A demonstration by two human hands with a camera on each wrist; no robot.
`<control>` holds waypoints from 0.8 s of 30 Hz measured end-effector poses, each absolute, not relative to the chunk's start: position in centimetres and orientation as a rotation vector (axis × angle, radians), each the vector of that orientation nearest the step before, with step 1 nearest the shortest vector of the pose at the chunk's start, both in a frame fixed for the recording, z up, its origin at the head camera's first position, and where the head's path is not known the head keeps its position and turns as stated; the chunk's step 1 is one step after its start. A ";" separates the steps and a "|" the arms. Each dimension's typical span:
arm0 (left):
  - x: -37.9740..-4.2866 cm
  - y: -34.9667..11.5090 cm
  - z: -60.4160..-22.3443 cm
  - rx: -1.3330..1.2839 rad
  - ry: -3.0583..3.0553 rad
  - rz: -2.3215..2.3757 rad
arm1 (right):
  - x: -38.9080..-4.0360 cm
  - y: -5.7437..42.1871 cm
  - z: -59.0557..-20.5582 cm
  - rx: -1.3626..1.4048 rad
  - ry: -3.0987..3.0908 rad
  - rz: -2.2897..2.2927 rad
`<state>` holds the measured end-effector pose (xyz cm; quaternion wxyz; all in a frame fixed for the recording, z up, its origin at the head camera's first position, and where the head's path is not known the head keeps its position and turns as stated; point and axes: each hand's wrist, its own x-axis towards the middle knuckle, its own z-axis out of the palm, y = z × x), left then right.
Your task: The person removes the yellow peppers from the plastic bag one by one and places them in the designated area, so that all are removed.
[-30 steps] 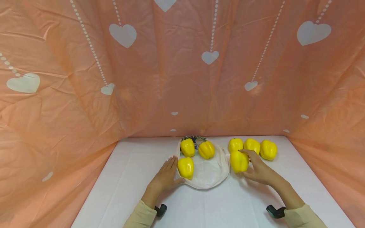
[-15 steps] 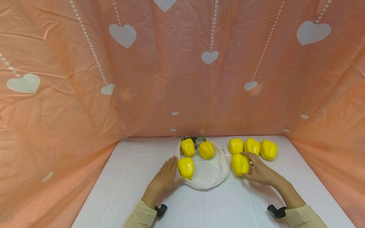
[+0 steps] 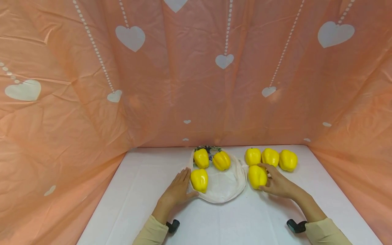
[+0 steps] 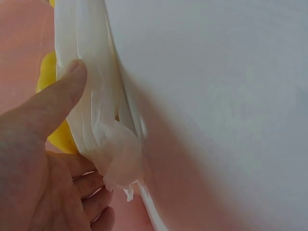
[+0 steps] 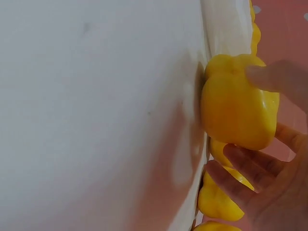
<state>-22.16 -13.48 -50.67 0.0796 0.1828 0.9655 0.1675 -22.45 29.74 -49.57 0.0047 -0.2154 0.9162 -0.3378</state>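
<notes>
Pepper [image 3: 257, 177] in right hand [image 3: 278, 183], axis unclear

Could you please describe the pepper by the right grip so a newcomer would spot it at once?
On the white table, right of the white bag, three yellow peppers form a back row. Your pepper is in front of its left end, the only one the right grip holds.

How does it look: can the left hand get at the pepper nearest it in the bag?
Probably yes: the left hand is close beside that pepper, with only the bag's side between.
</notes>
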 end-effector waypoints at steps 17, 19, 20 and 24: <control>-21.9 -13.6 -50.4 0.571 2.884 0.508 | -22.7 29.8 -48.7 -0.653 2.947 -0.985; -21.9 -13.6 -50.4 0.568 2.881 0.515 | -22.8 29.6 -48.4 -0.662 2.972 -0.968; -21.8 -13.6 -50.4 0.566 2.880 0.517 | -22.9 29.4 -48.2 -0.655 2.984 -0.956; -21.7 -13.6 -50.2 0.555 2.878 0.516 | -23.2 28.7 -47.3 -0.629 2.983 -0.948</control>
